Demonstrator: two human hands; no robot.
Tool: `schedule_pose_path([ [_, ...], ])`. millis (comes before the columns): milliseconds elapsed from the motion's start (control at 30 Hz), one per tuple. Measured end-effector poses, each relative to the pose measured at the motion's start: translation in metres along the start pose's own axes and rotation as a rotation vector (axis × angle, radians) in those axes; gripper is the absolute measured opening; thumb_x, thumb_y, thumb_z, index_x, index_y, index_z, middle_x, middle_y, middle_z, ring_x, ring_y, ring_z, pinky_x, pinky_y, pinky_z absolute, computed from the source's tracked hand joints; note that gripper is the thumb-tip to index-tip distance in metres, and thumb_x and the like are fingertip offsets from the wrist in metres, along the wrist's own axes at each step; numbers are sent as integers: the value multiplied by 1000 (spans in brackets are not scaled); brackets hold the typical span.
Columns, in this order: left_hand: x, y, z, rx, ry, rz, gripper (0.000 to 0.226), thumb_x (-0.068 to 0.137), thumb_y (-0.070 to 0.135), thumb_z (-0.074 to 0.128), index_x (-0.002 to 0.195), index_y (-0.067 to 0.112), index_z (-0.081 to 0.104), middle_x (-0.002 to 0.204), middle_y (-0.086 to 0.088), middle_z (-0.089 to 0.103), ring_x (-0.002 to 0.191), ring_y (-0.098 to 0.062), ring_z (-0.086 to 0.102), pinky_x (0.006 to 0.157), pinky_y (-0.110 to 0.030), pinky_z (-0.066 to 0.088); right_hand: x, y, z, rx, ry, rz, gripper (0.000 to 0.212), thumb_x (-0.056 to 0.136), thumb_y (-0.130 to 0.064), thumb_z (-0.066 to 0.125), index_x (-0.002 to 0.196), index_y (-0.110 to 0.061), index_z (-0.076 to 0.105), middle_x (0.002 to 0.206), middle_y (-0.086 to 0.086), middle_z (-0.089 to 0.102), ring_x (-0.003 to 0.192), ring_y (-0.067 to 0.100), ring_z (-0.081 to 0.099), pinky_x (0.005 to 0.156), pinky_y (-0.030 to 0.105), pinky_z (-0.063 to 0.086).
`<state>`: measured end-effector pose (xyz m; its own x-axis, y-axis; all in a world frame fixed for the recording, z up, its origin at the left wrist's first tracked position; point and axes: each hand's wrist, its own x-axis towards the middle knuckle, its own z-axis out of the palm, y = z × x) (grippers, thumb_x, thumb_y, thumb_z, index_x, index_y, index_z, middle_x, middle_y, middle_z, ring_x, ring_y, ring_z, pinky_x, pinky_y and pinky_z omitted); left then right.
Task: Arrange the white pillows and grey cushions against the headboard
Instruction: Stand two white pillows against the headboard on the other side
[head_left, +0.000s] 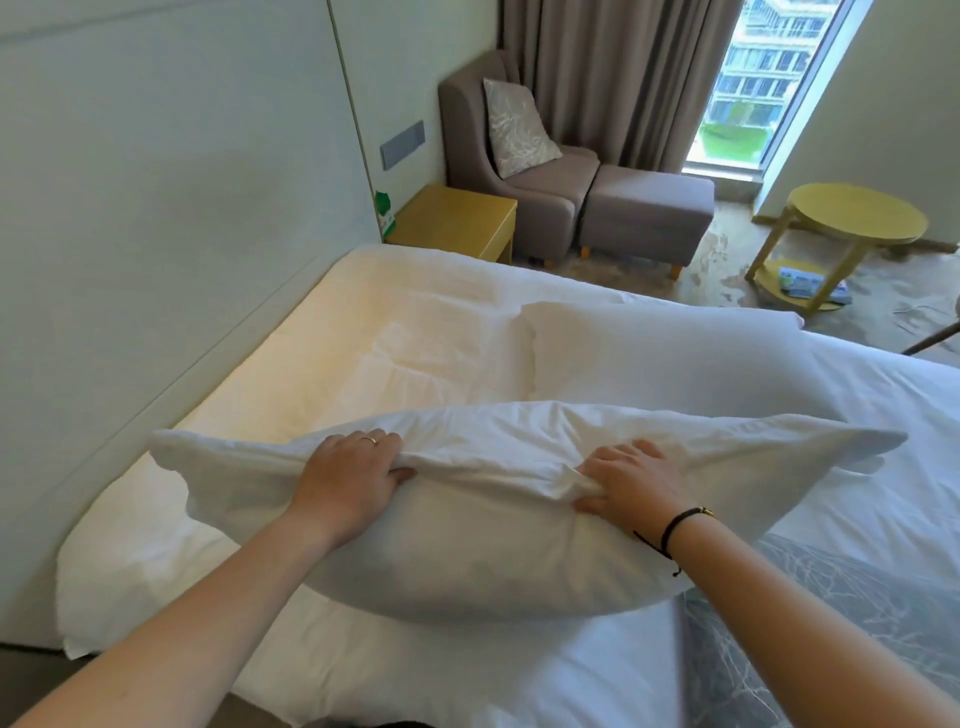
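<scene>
I hold a white pillow (493, 530) up over the near part of the bed, its top seam pinched by both hands. My left hand (348, 478) grips the seam left of centre, and my right hand (628, 483) grips it right of centre. Under it, along the pale headboard (156, 234), lies another white pillow (140, 561). A third white pillow (675, 353) rests flat further up the bed. A grey patterned cushion (831, 623) lies on the bed at the lower right, partly hidden by my right forearm.
The white bed sheet (405, 312) stretches to the far end by a yellow bedside table (457, 218). Beyond stand a grey armchair (519, 176) with a patterned cushion (517, 127), a footstool (649, 208) and a round yellow side table (852, 218).
</scene>
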<state>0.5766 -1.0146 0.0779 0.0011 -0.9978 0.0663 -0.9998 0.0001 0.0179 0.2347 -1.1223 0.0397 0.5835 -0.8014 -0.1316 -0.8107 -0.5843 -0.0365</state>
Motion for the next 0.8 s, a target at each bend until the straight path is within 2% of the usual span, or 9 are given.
schedule_pose_path([
  [100, 4, 4, -2, -4, 10, 15, 27, 94, 46, 53, 96, 19, 56, 96, -1, 65, 92, -27, 60, 74, -38, 38, 6, -2, 3, -25, 76, 44, 30, 92, -55, 42, 84, -30, 56, 91, -9, 62, 93, 16, 58, 87, 34, 33],
  [233, 9, -3, -7, -21, 45, 21, 27, 95, 45, 52, 88, 19, 53, 88, -2, 65, 83, -30, 60, 66, -35, 29, 5, -1, 1, 22, 211, 86, 29, 97, -45, 43, 78, -26, 52, 79, -7, 61, 80, 19, 59, 83, 35, 38],
  [367, 17, -23, 1, -8, 65, 95, 44, 94, 58, 33, 81, 19, 49, 76, -1, 63, 74, -28, 60, 62, -36, 35, 4, -2, -1, 16, 306, 112, 29, 98, -42, 43, 74, -25, 39, 73, -5, 58, 70, 21, 58, 76, 35, 40],
  [433, 21, -36, 9, -37, 67, 98, 50, 91, 64, 23, 77, 22, 45, 71, 0, 63, 69, -28, 60, 60, -36, 35, 5, -4, -1, 21, 258, 139, 31, 98, -45, 39, 75, -25, 38, 76, -4, 58, 71, 21, 56, 70, 33, 35],
  [500, 26, -51, 20, -64, 66, 73, 52, 91, 70, 16, 74, 26, 38, 65, 2, 61, 63, -26, 59, 56, -34, 33, 12, -7, -3, 28, 140, 158, 36, 97, -51, 38, 75, -23, 41, 79, -3, 61, 70, 20, 52, 65, 32, 30],
  [600, 39, -79, 29, -76, 84, 55, 56, 90, 75, 10, 70, 27, 32, 56, 6, 49, 54, -20, 50, 48, -31, 26, 37, -13, -22, 76, -182, 159, 46, 83, -65, 53, 81, -19, 50, 83, -1, 61, 73, 19, 52, 62, 35, 41],
  [667, 50, -101, 30, -111, 93, 48, 58, 88, 78, 8, 68, 27, 29, 52, 8, 42, 52, -21, 44, 47, -30, 23, 60, -23, -39, 54, -339, 150, 46, 78, -62, 63, 86, -17, 54, 86, 0, 60, 79, 20, 55, 65, 34, 45],
  [733, 62, -124, 27, -148, 73, 40, 62, 84, 83, 10, 66, 27, 28, 51, 8, 40, 53, -23, 44, 47, -30, 24, 84, -41, -54, -26, -359, 144, 35, 84, -52, 61, 84, -18, 52, 88, 0, 59, 84, 20, 56, 67, 32, 45],
  [800, 71, -148, 21, -223, -10, 5, 67, 74, 92, 26, 66, 25, 30, 54, 9, 43, 58, -22, 48, 50, -32, 28, 107, -63, -66, -116, -252, 147, 24, 90, -41, 55, 79, -21, 48, 87, -2, 58, 87, 21, 58, 67, 31, 41],
])
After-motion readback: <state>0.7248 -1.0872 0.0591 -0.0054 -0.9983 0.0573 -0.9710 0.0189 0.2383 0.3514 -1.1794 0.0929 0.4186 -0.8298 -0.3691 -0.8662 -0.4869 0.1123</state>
